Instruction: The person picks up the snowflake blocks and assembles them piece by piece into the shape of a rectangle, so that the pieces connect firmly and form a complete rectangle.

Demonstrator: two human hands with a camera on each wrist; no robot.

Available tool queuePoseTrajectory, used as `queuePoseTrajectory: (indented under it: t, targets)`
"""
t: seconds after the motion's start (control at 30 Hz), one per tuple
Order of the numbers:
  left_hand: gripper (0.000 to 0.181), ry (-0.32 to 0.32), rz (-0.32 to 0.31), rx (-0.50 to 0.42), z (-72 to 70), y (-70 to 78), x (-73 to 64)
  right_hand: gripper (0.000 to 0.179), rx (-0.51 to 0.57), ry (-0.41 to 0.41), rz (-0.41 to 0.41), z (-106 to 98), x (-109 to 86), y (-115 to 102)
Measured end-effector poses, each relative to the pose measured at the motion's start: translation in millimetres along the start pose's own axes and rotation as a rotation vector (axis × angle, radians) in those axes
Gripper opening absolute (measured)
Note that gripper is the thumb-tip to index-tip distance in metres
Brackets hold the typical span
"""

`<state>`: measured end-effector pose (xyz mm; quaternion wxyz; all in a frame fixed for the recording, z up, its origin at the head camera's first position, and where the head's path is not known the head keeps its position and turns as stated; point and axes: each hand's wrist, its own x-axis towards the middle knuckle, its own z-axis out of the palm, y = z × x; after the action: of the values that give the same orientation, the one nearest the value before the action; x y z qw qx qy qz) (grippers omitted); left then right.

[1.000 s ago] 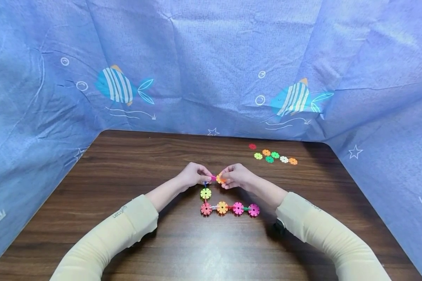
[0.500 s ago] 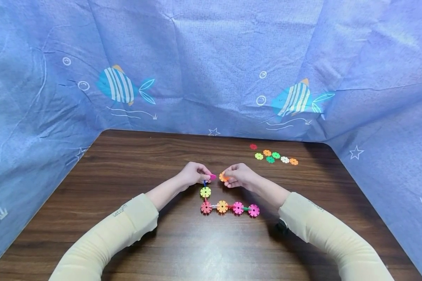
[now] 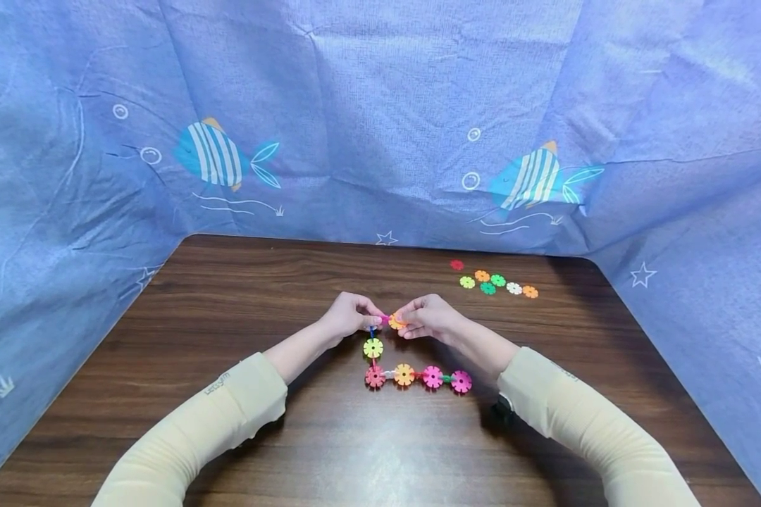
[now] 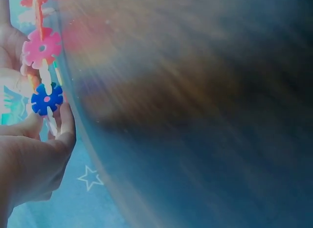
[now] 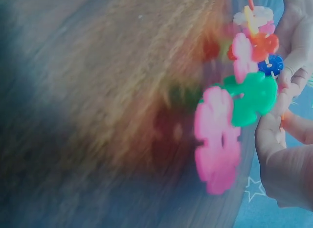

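My left hand (image 3: 349, 314) pinches a pink notched snowflake disc (image 3: 385, 320) at the upper end of a chain of interlocking discs. Thumb and fingers of my right hand (image 3: 432, 315) pinch an orange snowflake disc (image 3: 396, 321), whose edge meets the pink one; whether their slots are engaged I cannot tell. Below the left hand the chain runs through a blue disc (image 4: 47, 99) and a yellow-green disc (image 3: 373, 348) to a red disc (image 3: 375, 376). From there it turns right, ending in a pink disc (image 3: 461, 382). A green disc (image 5: 254, 98) looms large in the right wrist view.
Several loose snowflake discs lie toward the back right of the brown wooden table (image 3: 260, 274), among them a white disc (image 3: 514, 288) and a red disc (image 3: 456, 265). A blue fish-patterned cloth (image 3: 380, 141) hangs behind the table and along its sides.
The orange disc was drawn a little to the right, apart from the pink one, half a second ago; my right hand has brought it back left against it. The chain has shifted slightly right.
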<state>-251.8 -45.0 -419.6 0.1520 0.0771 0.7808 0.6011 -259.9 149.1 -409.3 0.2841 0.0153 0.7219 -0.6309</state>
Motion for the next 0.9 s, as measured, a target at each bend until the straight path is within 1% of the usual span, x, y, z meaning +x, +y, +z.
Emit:
queuePoseTrajectory:
  t: [0.1,0.2,0.27,0.4,0.53,0.6,0.63,0.67,0.73,0.77,0.83,0.9]
  targets:
    - [0.006,0.018,0.021,0.021,2.5,0.7,0.3,0.020,-0.004,0.009,-0.004,0,0.9,-1]
    - [0.006,0.012,0.032,0.068,5.6,1.1,0.1,0.019,-0.026,0.006,-0.004,-1,1.7,1]
    - [0.005,0.002,0.031,0.106,7.0,1.0,-0.3,0.019,-0.033,-0.010,0.003,-2,2.1,4]
    - [0.005,-0.012,0.028,0.160,7.7,1.4,1.0,0.021,-0.034,-0.061,-0.009,-7,3.3,10]
    - [0.006,-0.052,0.015,0.185,5.1,0.9,3.3,0.029,-0.052,-0.103,-0.012,-18,2.5,12]
    - [0.007,-0.082,0.018,0.187,2.3,-0.1,4.3,0.033,-0.077,-0.101,-0.029,-25,1.5,12]
    - [0.008,-0.099,0.024,0.188,0.8,-0.6,4.8,0.034,-0.101,-0.091,-0.052,-30,0.8,12]
    - [0.009,-0.117,0.029,0.191,-0.9,-1.0,5.5,0.035,-0.133,-0.074,-0.083,-35,0.3,12]
    - [0.010,-0.157,0.048,0.199,-4.4,-2.0,7.5,0.034,-0.253,-0.019,-0.166,-47,-0.7,11]
    - [0.010,-0.177,0.065,0.209,-6.2,-2.3,8.3,0.034,-0.336,0.013,-0.219,-55,-0.8,11]
    - [0.011,-0.214,0.099,0.230,-9.5,-3.0,10.1,0.030,-0.536,0.089,-0.338,-70,0.8,11]
    - [0.011,-0.241,0.141,0.253,-12.4,-3.3,12.1,0.026,-0.721,0.165,-0.447,-87,3.3,12]
